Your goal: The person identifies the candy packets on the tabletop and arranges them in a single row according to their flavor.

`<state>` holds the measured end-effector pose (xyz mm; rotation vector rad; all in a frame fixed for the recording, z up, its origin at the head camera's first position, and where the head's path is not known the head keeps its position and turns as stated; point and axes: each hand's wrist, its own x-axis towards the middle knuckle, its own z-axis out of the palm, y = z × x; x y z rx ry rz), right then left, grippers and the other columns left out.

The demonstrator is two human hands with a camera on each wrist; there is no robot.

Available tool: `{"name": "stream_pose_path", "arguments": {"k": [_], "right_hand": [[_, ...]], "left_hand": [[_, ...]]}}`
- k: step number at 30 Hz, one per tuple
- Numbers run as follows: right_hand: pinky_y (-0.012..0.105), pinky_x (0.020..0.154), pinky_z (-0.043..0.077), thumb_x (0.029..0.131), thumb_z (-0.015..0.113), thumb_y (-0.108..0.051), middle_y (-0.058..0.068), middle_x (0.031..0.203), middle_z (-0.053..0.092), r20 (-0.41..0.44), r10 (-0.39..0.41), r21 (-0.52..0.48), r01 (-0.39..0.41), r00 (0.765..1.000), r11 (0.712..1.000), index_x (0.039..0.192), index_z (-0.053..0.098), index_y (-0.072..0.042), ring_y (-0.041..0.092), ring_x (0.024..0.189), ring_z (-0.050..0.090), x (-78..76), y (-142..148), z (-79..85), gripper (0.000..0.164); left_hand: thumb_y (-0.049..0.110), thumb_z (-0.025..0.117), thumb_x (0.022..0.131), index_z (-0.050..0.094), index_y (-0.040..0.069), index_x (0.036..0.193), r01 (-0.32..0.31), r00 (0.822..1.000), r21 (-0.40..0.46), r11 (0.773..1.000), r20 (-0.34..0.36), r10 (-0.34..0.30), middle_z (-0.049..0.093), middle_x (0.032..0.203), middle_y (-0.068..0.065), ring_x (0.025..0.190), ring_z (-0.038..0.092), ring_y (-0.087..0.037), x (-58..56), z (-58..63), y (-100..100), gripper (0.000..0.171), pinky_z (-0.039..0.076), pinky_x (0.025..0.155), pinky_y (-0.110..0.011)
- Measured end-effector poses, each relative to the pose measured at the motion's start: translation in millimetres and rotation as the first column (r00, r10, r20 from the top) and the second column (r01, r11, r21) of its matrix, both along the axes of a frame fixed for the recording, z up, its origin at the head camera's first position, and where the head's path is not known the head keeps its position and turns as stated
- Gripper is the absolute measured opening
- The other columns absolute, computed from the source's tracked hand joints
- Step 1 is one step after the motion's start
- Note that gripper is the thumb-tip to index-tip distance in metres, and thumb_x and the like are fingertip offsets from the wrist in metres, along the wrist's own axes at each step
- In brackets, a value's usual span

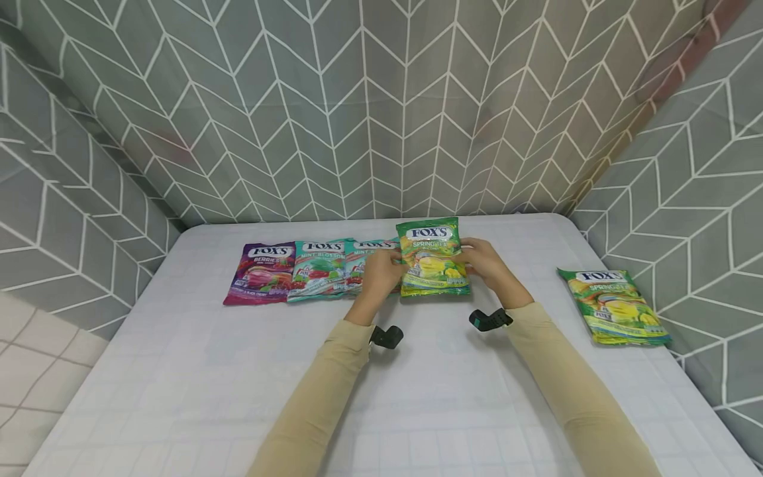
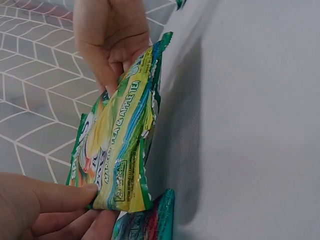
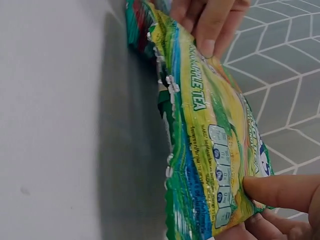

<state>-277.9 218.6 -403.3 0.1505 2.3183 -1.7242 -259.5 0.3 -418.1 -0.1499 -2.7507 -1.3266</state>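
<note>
A green and yellow Fox's Spring Tea candy bag (image 1: 434, 262) is held between both hands, tilted up off the table. My left hand (image 1: 381, 273) pinches one side edge, thumb on the printed front and fingers behind, as the left wrist view shows. On the opposite edge, my right hand (image 1: 484, 263) pinches the bag (image 3: 215, 130) the same way. Partly behind the left hand lies a teal Mint Blossom bag (image 1: 356, 265). Another teal Mint Blossom bag (image 1: 318, 268) overlaps it on the left, beside a purple Berries bag (image 1: 262, 273).
Another Spring Tea bag (image 1: 614, 308) lies near the right edge of the white table (image 1: 238, 391). Grey patterned cloth (image 1: 334, 119) hangs behind the table and along both sides. A small black wrist device (image 1: 387, 336) sticks out by each cuff.
</note>
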Motion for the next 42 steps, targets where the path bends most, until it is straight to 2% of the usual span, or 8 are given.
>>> {"name": "stream_pose_path", "arguments": {"k": [10,16,24,27,32,37,39,42], "right_hand": [[0.034,0.083,0.046,0.091,0.061,-0.005,0.025,0.136,0.049,-0.042,-0.029,0.163,0.035,0.999,0.986,0.144,0.037,0.007,0.028,0.104,0.053,-11.3,-8,-12.4,0.059],[0.046,0.102,0.038,0.091,0.063,-0.008,0.026,0.136,0.049,-0.087,-0.027,0.228,0.046,0.996,0.973,0.142,0.039,0.008,0.036,0.121,0.047,-13.3,-7,-20.5,0.059],[0.050,0.105,0.035,0.091,0.065,-0.012,0.026,0.135,0.049,-0.093,-0.014,0.300,0.042,0.996,0.953,0.141,0.043,0.007,0.039,0.127,0.042,-15.2,-7,-24.5,0.058],[0.051,0.105,0.034,0.092,0.064,-0.013,0.026,0.136,0.047,-0.066,-0.007,0.309,0.027,0.998,0.951,0.141,0.042,0.007,0.040,0.129,0.040,-16.1,-7,-24.2,0.058],[0.051,0.105,0.033,0.092,0.064,-0.016,0.025,0.138,0.046,-0.020,0.021,0.341,-0.013,1.000,0.940,0.140,0.044,0.006,0.039,0.130,0.039,-18.9,-4,-23.8,0.056],[0.050,0.102,0.036,0.092,0.064,-0.020,0.023,0.133,0.048,0.014,0.058,0.380,-0.059,0.998,0.923,0.140,0.045,0.004,0.037,0.122,0.043,-22.3,0,-22.7,0.057],[0.049,0.100,0.038,0.092,0.064,-0.021,0.022,0.129,0.050,0.018,0.071,0.391,-0.073,0.997,0.917,0.140,0.045,0.004,0.035,0.118,0.045,-23.6,0,-22.4,0.057],[0.048,0.098,0.040,0.092,0.065,-0.021,0.021,0.124,0.052,0.022,0.091,0.404,-0.092,0.996,0.910,0.138,0.046,0.004,0.033,0.112,0.048,-25.3,1,-22.2,0.056]], "left_hand": [[0.008,0.072,0.087,0.071,-0.006,0.104,-0.015,0.998,-0.037,0.999,-0.067,0.013,0.071,0.092,-0.016,0.055,0.056,-0.013,-2.1,-7.9,1,0.022,0.047,0.052,-0.027],[0.005,0.071,0.087,0.070,-0.009,0.103,-0.027,0.997,-0.050,0.998,-0.069,0.023,0.071,0.091,-0.020,0.050,0.056,-0.014,-2.6,-10.7,5,0.021,0.047,0.051,-0.026],[0.007,0.072,0.087,0.071,-0.007,0.100,-0.065,0.996,-0.084,0.994,-0.069,0.059,0.071,0.090,-0.018,0.061,0.064,-0.018,-3.5,-13.2,8,0.019,0.049,0.051,-0.026],[0.007,0.072,0.087,0.071,-0.007,0.102,-0.071,0.996,-0.084,0.994,-0.062,0.065,0.070,0.084,-0.016,0.056,0.060,-0.016,-2.9,-13.0,8,0.020,0.046,0.047,-0.025],[0.006,0.071,0.087,0.064,-0.004,0.120,-0.060,0.996,-0.108,0.992,-0.072,0.053,0.064,0.067,-0.014,0.040,0.039,-0.010,-2.9,-13.7,9,0.035,0.032,0.039,-0.022],[0.005,0.070,0.088,0.063,0.003,0.126,-0.035,0.997,-0.136,0.990,-0.079,0.024,0.069,0.106,-0.017,0.038,0.030,-0.008,-2.3,-14.2,10,0.039,0.028,0.036,-0.021],[0.005,0.069,0.089,0.064,0.005,0.125,-0.031,0.998,-0.142,0.989,-0.062,0.023,0.064,0.121,-0.017,0.038,0.033,-0.010,-2.1,-13.7,10,0.037,0.030,0.036,-0.022],[0.007,0.068,0.090,0.065,0.005,0.126,-0.030,0.999,-0.156,0.987,-0.030,0.026,0.063,0.124,-0.016,0.046,0.047,-0.015,-1.9,-12.2,11,0.036,0.036,0.039,-0.024]]}}
